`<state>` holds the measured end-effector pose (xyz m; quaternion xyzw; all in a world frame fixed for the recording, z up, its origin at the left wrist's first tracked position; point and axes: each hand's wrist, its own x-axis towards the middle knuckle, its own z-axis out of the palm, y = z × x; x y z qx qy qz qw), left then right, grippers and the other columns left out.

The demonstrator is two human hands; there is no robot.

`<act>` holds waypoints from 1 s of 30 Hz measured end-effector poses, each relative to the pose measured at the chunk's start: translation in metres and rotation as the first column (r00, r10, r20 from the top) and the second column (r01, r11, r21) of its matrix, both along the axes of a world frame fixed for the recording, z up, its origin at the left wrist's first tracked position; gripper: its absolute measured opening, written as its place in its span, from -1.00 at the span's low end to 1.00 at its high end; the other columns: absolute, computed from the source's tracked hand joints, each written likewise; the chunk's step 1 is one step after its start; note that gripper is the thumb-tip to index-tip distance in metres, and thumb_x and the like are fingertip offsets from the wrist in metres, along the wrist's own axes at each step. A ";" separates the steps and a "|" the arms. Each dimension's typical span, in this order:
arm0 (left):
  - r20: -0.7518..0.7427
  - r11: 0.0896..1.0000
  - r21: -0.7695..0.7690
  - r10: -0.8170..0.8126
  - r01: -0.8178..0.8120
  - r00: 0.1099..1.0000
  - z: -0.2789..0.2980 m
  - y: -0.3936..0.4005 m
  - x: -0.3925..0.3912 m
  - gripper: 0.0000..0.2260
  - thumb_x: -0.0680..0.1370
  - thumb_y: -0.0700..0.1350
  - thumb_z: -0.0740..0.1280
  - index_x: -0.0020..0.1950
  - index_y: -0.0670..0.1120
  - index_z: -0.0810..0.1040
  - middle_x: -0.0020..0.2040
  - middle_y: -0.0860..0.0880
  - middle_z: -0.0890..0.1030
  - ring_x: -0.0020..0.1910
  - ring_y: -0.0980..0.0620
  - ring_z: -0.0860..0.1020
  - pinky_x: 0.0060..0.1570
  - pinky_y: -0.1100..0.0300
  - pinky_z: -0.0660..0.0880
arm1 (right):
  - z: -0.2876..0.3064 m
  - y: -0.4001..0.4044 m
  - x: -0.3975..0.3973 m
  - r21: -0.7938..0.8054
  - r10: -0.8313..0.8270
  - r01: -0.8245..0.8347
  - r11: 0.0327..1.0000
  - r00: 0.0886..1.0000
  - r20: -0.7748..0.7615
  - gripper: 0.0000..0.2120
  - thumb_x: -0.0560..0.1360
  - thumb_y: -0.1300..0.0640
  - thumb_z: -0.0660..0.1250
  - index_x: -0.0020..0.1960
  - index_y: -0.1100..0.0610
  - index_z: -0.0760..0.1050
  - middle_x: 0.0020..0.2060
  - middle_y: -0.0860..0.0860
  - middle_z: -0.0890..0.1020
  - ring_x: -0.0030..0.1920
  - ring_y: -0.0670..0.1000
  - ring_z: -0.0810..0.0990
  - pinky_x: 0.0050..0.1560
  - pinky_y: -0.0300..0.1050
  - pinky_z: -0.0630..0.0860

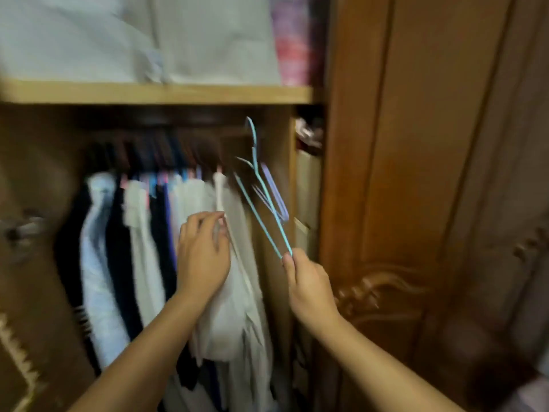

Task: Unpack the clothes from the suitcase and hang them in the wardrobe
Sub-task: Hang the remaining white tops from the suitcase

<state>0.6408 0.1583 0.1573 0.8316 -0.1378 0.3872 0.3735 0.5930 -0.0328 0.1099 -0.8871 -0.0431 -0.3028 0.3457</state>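
Right hand (309,281) pinches lower corner of light-blue wire hanger (261,203). Left hand (203,254), fingers curled, grips white hanging garment (234,307) near wardrobe's right edge.

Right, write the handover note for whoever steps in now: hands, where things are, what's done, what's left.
Left hand: fingers pinching the white garment hanging at the right end of the rail.
Right hand: pinching the bottom corner of an empty blue hanger, hook up near the rail; a purple hanger sits just behind it.
Done: a row of clothes already hangs in the wardrobe.
Left: the blue hanger carries nothing yet. The suitcase is out of view, so what remains in it cannot be told.
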 end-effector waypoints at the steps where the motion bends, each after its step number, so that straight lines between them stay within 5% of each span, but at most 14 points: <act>1: -0.019 0.981 -0.156 -0.120 0.115 0.993 -0.013 -0.023 -0.017 -0.76 0.63 -0.15 0.22 0.24 -0.06 0.58 0.17 -0.07 0.54 0.16 0.00 0.52 0.25 0.02 0.47 | -0.020 -0.016 -0.032 0.008 0.011 -0.011 1.000 1.000 -0.012 -0.65 0.66 -0.13 0.01 -0.06 0.09 0.40 -0.26 0.08 0.59 -0.18 0.20 0.57 -0.21 0.11 0.44; 4: -0.224 0.717 -0.616 -0.556 0.325 0.801 -0.054 -0.104 -0.080 -0.82 0.69 -0.09 0.20 0.19 -0.02 0.57 0.07 -0.05 0.63 0.04 0.03 0.59 0.06 0.11 0.54 | -0.091 -0.071 -0.135 0.094 0.078 -0.072 0.993 0.995 -0.069 -0.75 0.67 -0.09 0.05 -0.11 -0.05 0.36 -0.25 -0.17 0.45 -0.20 -0.16 0.46 -0.13 -0.16 0.41; 8: -0.416 0.486 -0.821 -0.869 0.301 0.268 -0.134 -0.211 -0.178 -0.83 0.72 -0.11 0.12 0.26 -0.03 0.43 0.02 -0.12 0.69 -0.06 -0.06 0.70 -0.04 0.09 0.63 | -0.186 -0.130 -0.281 0.133 0.031 0.010 0.991 0.953 -0.301 -0.76 0.70 -0.06 0.06 -0.11 -0.06 0.36 -0.21 -0.16 0.38 -0.13 -0.16 0.35 -0.06 -0.27 0.28; 11: -0.531 0.498 -0.826 -0.844 0.266 -0.069 -0.211 -0.264 -0.268 -0.92 0.69 -0.18 0.16 0.08 -0.12 0.43 -0.22 -0.16 0.66 -0.29 -0.07 0.68 -0.19 0.13 0.63 | -0.245 -0.168 -0.390 0.260 -0.051 0.240 0.935 0.818 -0.573 -0.60 0.56 -0.35 0.15 0.20 -0.11 0.47 0.11 -0.14 0.52 0.15 -0.14 0.44 0.21 -0.22 0.34; 13: -0.641 0.555 -0.761 -0.722 0.336 -0.259 -0.268 -0.287 -0.328 -0.94 0.65 -0.23 0.28 0.00 -0.13 0.41 -0.23 -0.11 0.67 -0.27 -0.01 0.68 -0.19 0.15 0.61 | -0.263 -0.189 -0.442 0.470 -0.029 0.439 0.765 0.754 -0.656 -0.29 0.40 -0.48 0.28 0.41 -0.14 0.31 0.36 -0.14 0.45 0.34 -0.27 0.39 0.37 -0.33 0.29; 15: -0.700 0.568 -0.713 -0.546 0.410 -0.461 -0.326 -0.303 -0.388 -0.86 0.62 -0.35 0.28 0.00 -0.12 0.43 -0.21 -0.03 0.68 -0.23 0.05 0.67 -0.21 0.17 0.59 | -0.278 -0.207 -0.470 0.679 0.030 0.545 0.491 0.768 -0.639 -0.35 0.42 -0.18 0.42 0.44 -0.07 0.31 0.34 -0.06 0.51 0.20 -0.32 0.53 0.18 -0.39 0.43; 17: -0.713 0.531 -0.689 -0.379 0.492 -0.590 -0.368 -0.315 -0.436 -0.87 0.66 -0.33 0.22 0.06 -0.11 0.46 -0.24 0.03 0.68 -0.22 0.05 0.66 -0.22 0.19 0.58 | -0.298 -0.224 -0.485 0.715 -0.032 0.635 0.293 0.754 -0.656 -0.57 0.49 0.03 0.36 0.34 -0.02 0.44 0.14 0.06 0.65 -0.10 -0.20 0.63 -0.10 -0.32 0.51; 19: -0.769 0.452 -0.629 -0.243 0.632 -0.592 -0.417 -0.328 -0.466 -0.93 0.68 -0.09 0.25 0.10 -0.06 0.48 -0.20 0.08 0.69 -0.19 0.13 0.66 -0.17 0.21 0.59 | -0.335 -0.240 -0.499 0.653 -0.146 0.738 0.169 0.674 -0.724 -0.74 0.57 -0.04 0.25 0.18 0.01 0.58 -0.09 0.11 0.69 -0.34 -0.13 0.57 -0.32 -0.27 0.49; 20: -0.827 0.401 -0.556 -0.180 0.728 -0.532 -0.446 -0.336 -0.475 -0.78 0.64 0.13 0.26 0.12 0.00 0.50 -0.14 0.07 0.69 -0.13 0.14 0.66 -0.10 0.16 0.60 | -0.364 -0.247 -0.508 0.610 -0.199 0.783 0.120 0.621 -0.758 -0.68 0.56 -0.15 0.23 0.09 0.02 0.63 -0.16 0.11 0.69 -0.38 -0.09 0.56 -0.35 -0.22 0.50; 22: -0.888 0.207 -0.457 -0.061 0.865 -0.455 -0.514 -0.347 -0.484 -0.60 0.56 0.39 0.16 0.07 0.10 0.53 -0.05 0.06 0.68 -0.02 0.05 0.65 0.04 0.02 0.59 | -0.428 -0.256 -0.524 0.525 -0.249 0.851 0.003 0.509 -0.824 -0.54 0.52 -0.29 0.23 0.03 0.05 0.67 -0.17 0.09 0.71 -0.24 0.05 0.65 -0.18 -0.06 0.60; 24: -0.884 0.064 -0.456 0.084 0.888 -0.460 -0.588 -0.354 -0.478 -0.69 0.60 0.25 0.14 -0.01 0.07 0.52 -0.12 0.03 0.64 -0.08 -0.01 0.62 0.02 -0.06 0.57 | -0.495 -0.258 -0.537 0.472 -0.254 0.876 -0.097 0.437 -0.863 -0.59 0.60 -0.18 0.21 0.15 0.10 0.64 -0.04 0.10 0.72 0.00 0.13 0.69 0.01 -0.05 0.61; 26: -0.910 0.006 -0.372 0.193 0.928 -0.366 -0.659 -0.366 -0.458 -0.77 0.64 0.12 0.15 0.02 0.05 0.54 -0.05 -0.02 0.63 -0.04 -0.04 0.60 0.05 -0.06 0.56 | -0.557 -0.261 -0.539 0.452 -0.263 0.875 -0.175 0.401 -0.877 -0.47 0.53 -0.32 0.22 0.18 0.09 0.62 0.00 0.08 0.72 0.05 0.06 0.69 0.07 -0.08 0.62; 28: -0.957 -0.056 -0.159 0.254 0.986 -0.140 -0.753 -0.368 -0.416 -0.80 0.67 0.00 0.17 0.14 -0.02 0.54 0.04 -0.04 0.62 0.09 -0.06 0.60 0.14 0.00 0.53 | -0.623 -0.265 -0.538 0.441 -0.271 0.865 -0.238 0.377 -0.886 -0.36 0.42 -0.47 0.24 0.15 0.03 0.64 0.01 0.02 0.73 0.07 -0.01 0.69 0.11 -0.03 0.60; 30: -0.953 -0.090 0.079 0.286 0.993 0.102 -0.850 -0.369 -0.361 -0.75 0.66 -0.03 0.20 0.30 -0.06 0.47 0.19 -0.10 0.56 0.25 -0.11 0.54 0.24 -0.01 0.49 | -0.689 -0.267 -0.531 0.427 -0.294 0.865 -0.263 0.350 -0.890 -0.65 0.57 -0.20 0.29 0.15 0.02 0.63 0.04 -0.01 0.72 0.10 -0.01 0.67 0.17 0.00 0.58</act>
